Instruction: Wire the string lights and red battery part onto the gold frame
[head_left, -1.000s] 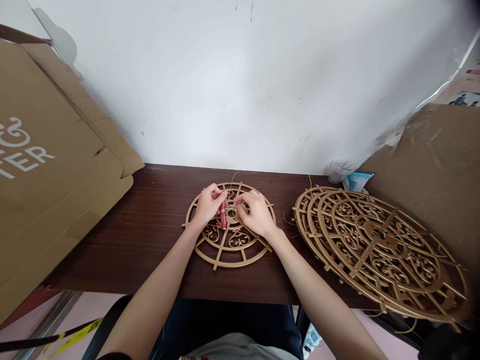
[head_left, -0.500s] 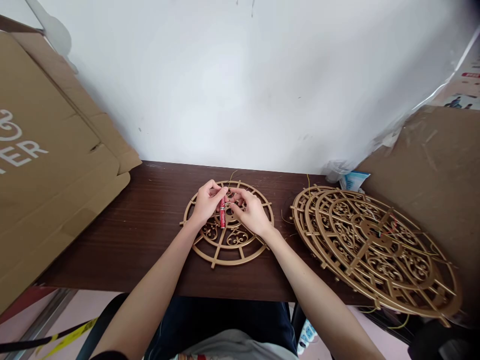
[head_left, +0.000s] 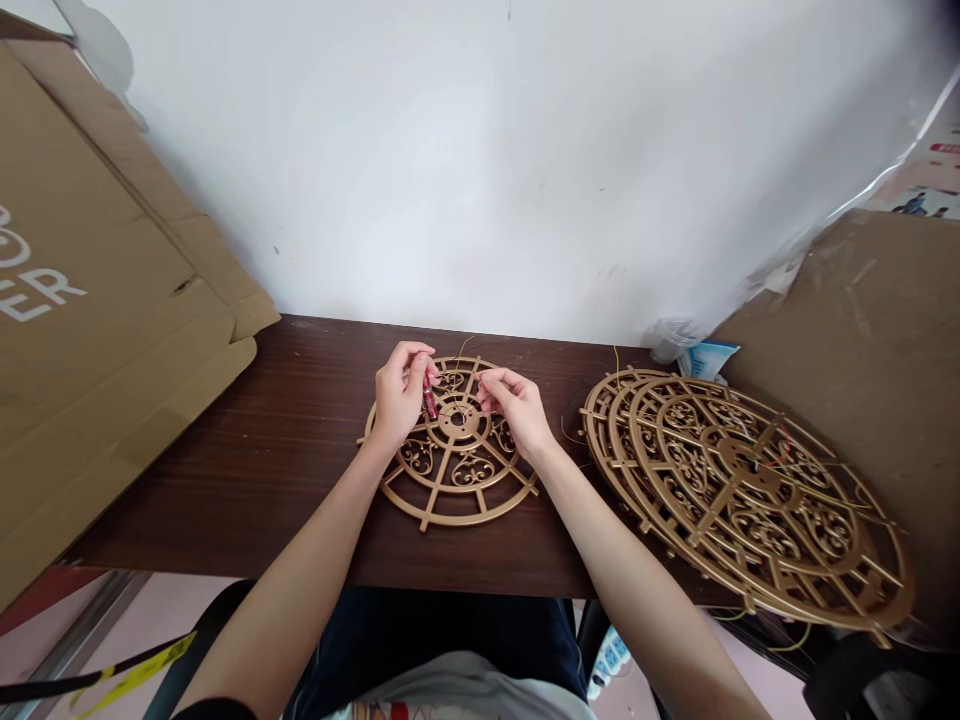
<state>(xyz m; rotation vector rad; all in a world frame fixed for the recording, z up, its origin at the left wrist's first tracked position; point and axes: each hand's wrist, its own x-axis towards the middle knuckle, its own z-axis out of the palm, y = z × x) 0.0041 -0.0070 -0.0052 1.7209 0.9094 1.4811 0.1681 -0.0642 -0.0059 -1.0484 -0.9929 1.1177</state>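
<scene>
A round gold openwork panel (head_left: 474, 520) with scrolls and a centre hub lies flat on the dark brown table. Above its left side, my left hand (head_left: 397, 395) is closed around a small red stick-shaped tool (head_left: 430, 403), whose lower end points down toward the hub. Over the panel's right side, my right hand (head_left: 519, 408) makes a pinch; what sits between its fingertips is too small to make out. A thin yellow wire (head_left: 459, 362) rises from the panel between the hands.
Several similar gold panels (head_left: 705, 545) are stacked at the right, with loose wires on them. Behind the stack stand a clear plastic cup (head_left: 670, 340) and a blue-white packet (head_left: 707, 360). A large cardboard box (head_left: 112, 280) leans in from the left, and a white wall (head_left: 420, 180) closes the back.
My hands have moved apart, the left one leftward with the red tool, the right one a little rightward. The panel's hub now shows between them. The red tool has tilted.
</scene>
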